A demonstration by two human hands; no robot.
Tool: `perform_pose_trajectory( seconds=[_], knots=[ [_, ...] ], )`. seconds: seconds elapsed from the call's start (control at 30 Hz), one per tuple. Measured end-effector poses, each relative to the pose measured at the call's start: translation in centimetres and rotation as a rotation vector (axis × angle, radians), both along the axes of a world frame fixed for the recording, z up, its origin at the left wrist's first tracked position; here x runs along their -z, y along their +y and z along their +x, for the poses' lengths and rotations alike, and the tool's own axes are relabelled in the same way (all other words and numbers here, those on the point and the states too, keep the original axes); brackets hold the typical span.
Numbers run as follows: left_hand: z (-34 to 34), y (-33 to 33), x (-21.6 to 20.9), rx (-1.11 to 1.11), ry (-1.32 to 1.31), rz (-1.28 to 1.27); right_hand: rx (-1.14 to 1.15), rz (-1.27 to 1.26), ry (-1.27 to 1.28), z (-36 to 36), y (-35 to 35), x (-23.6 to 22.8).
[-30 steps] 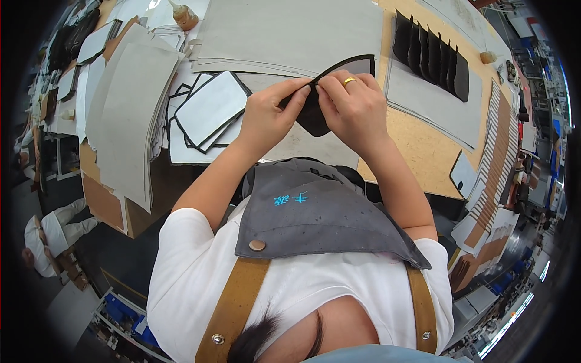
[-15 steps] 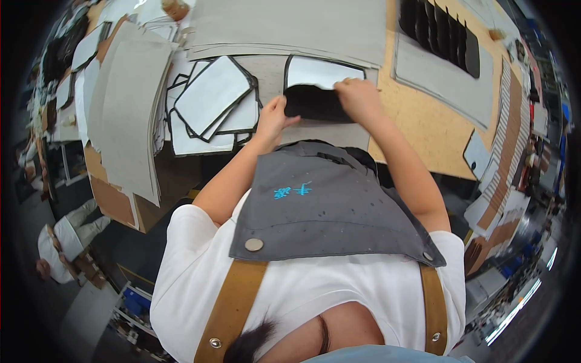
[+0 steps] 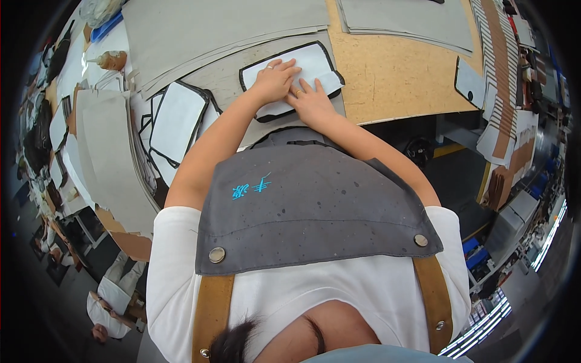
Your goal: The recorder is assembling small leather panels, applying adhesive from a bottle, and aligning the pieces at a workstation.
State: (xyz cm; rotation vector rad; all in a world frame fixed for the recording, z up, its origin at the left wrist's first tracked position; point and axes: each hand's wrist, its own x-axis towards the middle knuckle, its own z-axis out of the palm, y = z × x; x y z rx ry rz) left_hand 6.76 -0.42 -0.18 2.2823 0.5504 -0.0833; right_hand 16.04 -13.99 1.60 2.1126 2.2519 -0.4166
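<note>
A white panel with a black border (image 3: 315, 57) lies flat on grey board close in front of me. On its upper face rests my left hand (image 3: 275, 82), fingers stretched out and slightly spread. My right hand (image 3: 313, 104) is also spread flat, on the near right part of the panel, its fingertips close to the left hand. Both palms are down and neither hand grips anything. A second white edge shows at the panel's right end, beside a black corner. What lies beneath the hands is hidden.
A stack of white, black-edged panels (image 3: 177, 118) sits to the left. Large grey sheets (image 3: 236, 33) cover the far table. Grey boards (image 3: 109, 145) stand at far left, near a brown bottle (image 3: 113, 60). A small white panel (image 3: 470, 81) lies at the table's right edge.
The black piece that both hands held raised is now down, with a white face showing up. My hands have gone from gripping its edges to lying flat on it, close together.
</note>
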Motion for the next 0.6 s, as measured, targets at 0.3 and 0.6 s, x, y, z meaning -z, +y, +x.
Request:
perform_pose_trajectory(
  seconds=[0.3,0.6],
  knots=[
    [-2.6,1.2,0.1,-0.277,-0.208,-0.378,0.017,-0.127,0.286,-0.1,-0.5,-3.2],
    [-10.0,-0.8,-2.9,-0.601,-0.317,-0.179,0.078,-0.047,0.343,3.1,3.6,-6.7]
  ],
)
